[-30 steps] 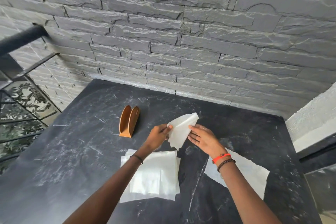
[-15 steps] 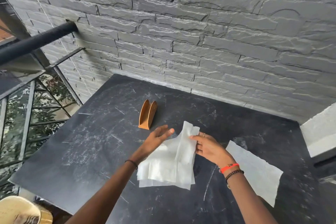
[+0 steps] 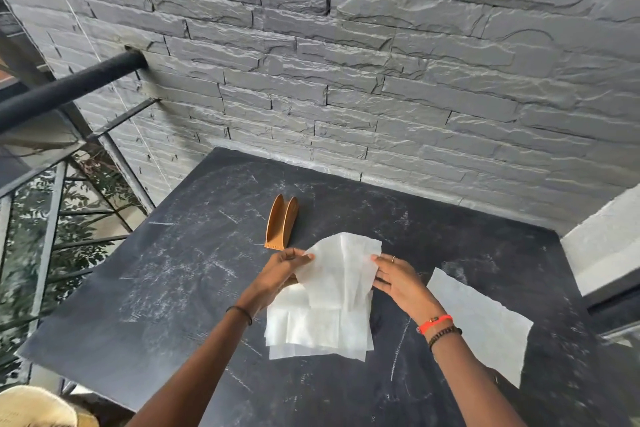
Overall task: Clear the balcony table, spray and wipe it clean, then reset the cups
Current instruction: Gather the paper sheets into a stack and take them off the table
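Note:
A dark, scuffed balcony table [image 3: 166, 295] fills the lower view. Both hands hold a white napkin [image 3: 341, 263] spread above the table's middle: my left hand [image 3: 282, 272] pinches its left edge, my right hand [image 3: 398, 279] its right edge. Under it lies a stack of white napkins [image 3: 318, 329] flat on the table. An empty wooden napkin holder [image 3: 282, 222] stands upright just beyond my left hand. Another single napkin [image 3: 485, 319] lies flat to the right. No cups or spray bottle are in view.
A grey stone wall [image 3: 346, 80] backs the table. A black metal railing [image 3: 69, 87] with foliage below runs along the left. A white ledge [image 3: 602, 243] borders the right. A pale round object [image 3: 34, 406] sits at the bottom left corner.
The napkin between my hands has been opened out wider and lifted over the stack. The camera has shifted left, bringing more of the railing into view.

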{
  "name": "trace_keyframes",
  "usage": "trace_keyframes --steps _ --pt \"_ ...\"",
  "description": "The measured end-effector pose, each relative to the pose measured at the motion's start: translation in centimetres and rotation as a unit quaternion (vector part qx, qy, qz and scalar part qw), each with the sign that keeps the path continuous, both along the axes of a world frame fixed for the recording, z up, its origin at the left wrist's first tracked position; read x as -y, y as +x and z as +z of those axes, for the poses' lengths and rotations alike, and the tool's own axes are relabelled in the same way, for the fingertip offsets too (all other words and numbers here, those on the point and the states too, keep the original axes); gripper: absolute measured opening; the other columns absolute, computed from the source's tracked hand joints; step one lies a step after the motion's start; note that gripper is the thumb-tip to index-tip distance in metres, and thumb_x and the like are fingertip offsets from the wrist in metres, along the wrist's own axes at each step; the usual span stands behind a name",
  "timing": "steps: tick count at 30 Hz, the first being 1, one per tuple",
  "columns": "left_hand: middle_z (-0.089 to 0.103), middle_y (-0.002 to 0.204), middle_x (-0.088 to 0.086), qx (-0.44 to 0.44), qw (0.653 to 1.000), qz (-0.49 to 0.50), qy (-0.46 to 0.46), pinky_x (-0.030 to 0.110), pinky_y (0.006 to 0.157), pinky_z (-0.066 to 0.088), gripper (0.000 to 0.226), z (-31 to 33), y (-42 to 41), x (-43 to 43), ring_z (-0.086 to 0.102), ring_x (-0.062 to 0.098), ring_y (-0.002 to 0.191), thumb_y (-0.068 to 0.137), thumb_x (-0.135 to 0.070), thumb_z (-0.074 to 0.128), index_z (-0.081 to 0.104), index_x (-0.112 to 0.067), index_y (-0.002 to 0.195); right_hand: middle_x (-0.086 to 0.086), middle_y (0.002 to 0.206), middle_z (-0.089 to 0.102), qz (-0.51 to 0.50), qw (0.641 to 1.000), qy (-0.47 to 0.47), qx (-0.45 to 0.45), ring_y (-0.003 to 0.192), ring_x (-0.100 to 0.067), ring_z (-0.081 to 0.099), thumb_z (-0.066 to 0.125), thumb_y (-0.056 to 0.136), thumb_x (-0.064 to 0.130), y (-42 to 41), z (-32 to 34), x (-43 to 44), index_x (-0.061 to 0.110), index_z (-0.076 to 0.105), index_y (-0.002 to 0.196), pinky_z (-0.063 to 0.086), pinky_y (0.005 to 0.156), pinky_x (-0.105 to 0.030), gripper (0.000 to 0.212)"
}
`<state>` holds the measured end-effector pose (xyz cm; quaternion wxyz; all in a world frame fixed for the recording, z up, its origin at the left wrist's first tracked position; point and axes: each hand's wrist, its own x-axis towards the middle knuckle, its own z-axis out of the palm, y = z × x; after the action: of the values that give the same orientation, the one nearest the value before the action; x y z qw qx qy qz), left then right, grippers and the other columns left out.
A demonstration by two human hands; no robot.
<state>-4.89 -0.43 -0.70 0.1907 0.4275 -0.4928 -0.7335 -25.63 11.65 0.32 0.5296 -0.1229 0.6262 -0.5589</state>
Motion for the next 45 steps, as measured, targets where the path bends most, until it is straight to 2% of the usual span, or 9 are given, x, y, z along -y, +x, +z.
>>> trace_keyframes --steps 9,12,17,19,22,26,32,37,45 --pt "0.070 0.109 0.016 -0.027 0.997 -0.057 0.039 0.033 0.084 0.055 0.036 -0.1 2.8 2.3 0.064 0.027 0.097 0.073 -0.033 0.079 0.069 -0.010 0.099 0.000 0.095 0.066 -0.073 0.988 0.064 -0.117 0.091 -0.019 0.062 0.053 0.094 0.023 0.9 -2.4 -0.3 0.020 0.062 0.092 0.053 0.085 -0.038 0.010" --pt "0.069 0.117 0.017 -0.039 0.993 -0.094 0.059 0.040 0.095 0.053 0.055 -0.3 3.8 2.6 0.065 0.030 0.110 0.069 -0.033 0.082 0.067 -0.002 0.111 -0.002 0.076 0.051 -0.053 0.973 0.069 -0.213 0.073 -0.014 0.046 0.055 0.092 0.022 1.5 -3.3 -0.5 0.007 0.056 0.076 0.038 0.067 -0.027 0.022" --pt "0.070 0.117 0.013 -0.008 0.990 -0.095 0.106 0.032 0.085 0.058 0.031 -1.6 5.6 2.7 0.070 0.024 0.103 0.081 -0.008 0.068 0.066 -0.003 0.111 -0.004 0.069 0.041 -0.022 0.960 0.083 -0.268 0.067 -0.013 0.038 0.055 0.092 0.018 2.9 -5.1 -1.3 -0.006 0.050 0.073 0.030 0.055 -0.027 0.030" --pt "0.070 0.116 0.013 0.029 0.991 -0.091 0.096 0.029 0.080 0.059 0.023 -3.0 6.3 2.7 0.071 0.022 0.098 0.086 -0.003 0.066 0.066 -0.004 0.109 0.004 0.062 0.039 -0.003 0.952 0.093 -0.292 0.060 -0.011 0.035 0.055 0.092 0.017 3.5 -5.8 -1.4 0.008 0.048 0.063 0.029 0.055 -0.024 0.032" --pt "0.071 0.112 0.010 0.085 0.993 -0.074 0.044 0.025 0.076 0.059 0.023 -4.7 6.7 2.5 0.072 0.015 0.089 0.088 -0.002 0.064 0.064 -0.002 0.111 0.011 0.059 0.044 0.012 0.929 0.103 -0.355 0.061 -0.013 0.043 0.053 0.093 0.018 4.6 -6.5 -1.3 0.023 0.050 0.065 0.032 0.054 -0.017 0.029" --pt "0.067 0.101 0.011 0.181 0.979 -0.029 -0.085 0.024 0.064 0.057 0.026 -6.7 6.1 2.3 0.068 0.007 0.069 0.086 0.000 0.067 0.061 0.005 0.111 -0.004 0.082 0.067 0.002 0.917 0.130 -0.376 0.080 -0.025 0.061 0.053 0.094 0.024 5.5 -7.5 -1.3 0.011 0.067 0.098 0.040 0.066 -0.030 0.020" --pt "0.057 0.095 0.007 0.287 0.926 -0.007 -0.244 0.020 0.065 0.040 0.034 -7.5 4.5 1.1 0.052 0.021 0.085 0.082 -0.013 0.075 0.051 -0.010 0.106 -0.005 0.094 0.070 0.004 0.887 0.176 -0.427 0.091 -0.031 0.062 0.051 0.094 0.027 5.6 -8.2 -1.5 0.014 0.063 0.104 0.038 0.064 -0.029 0.021" --pt "0.055 0.102 0.006 0.305 0.833 0.008 -0.461 0.035 0.079 0.045 0.048 -8.9 3.9 -1.1 0.053 0.023 0.088 0.079 -0.027 0.077 0.055 -0.010 0.118 -0.003 0.099 0.064 0.015 0.850 0.173 -0.497 0.101 -0.026 0.054 0.061 0.088 0.029 5.5 -8.7 -1.6 0.015 0.062 0.102 0.043 0.069 -0.032 0.020" --pt "0.053 0.097 0.002 0.324 0.815 -0.160 -0.453 0.040 0.085 0.047 0.049 -9.9 2.0 -3.6 0.056 0.027 0.091 0.077 -0.032 0.077 0.056 -0.011 0.116 -0.002 0.097 0.065 -0.015 0.844 0.174 -0.507 0.093 -0.026 0.057 0.067 0.084 0.029 1.6 -9.4 -2.7 0.011 0.062 0.077 0.044 0.073 -0.034 0.019"
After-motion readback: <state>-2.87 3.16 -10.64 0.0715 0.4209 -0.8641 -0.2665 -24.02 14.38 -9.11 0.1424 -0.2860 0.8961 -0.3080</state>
